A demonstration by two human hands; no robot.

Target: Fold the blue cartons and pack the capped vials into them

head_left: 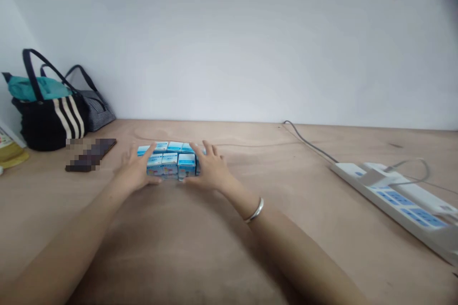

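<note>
Small blue-and-white boxes [170, 163] sit in a tight block on the desk [171, 248], left of centre — at least two rows, near and far. Left hand [135, 171] is at the block's left end, right hand [213, 170] at its right end. Both open, fingers spread to the far side, thumbs along the near side; neither is closed round a single box, can't tell how hard they press. Silver bangle [255, 210] on the right wrist. Dark flat object [89, 155], partly pixelated, lies left of the block; black bag [46, 124] and striped bag [98, 109] beyond it, far left. White power strip [408, 209] well apart on the right.
</note>
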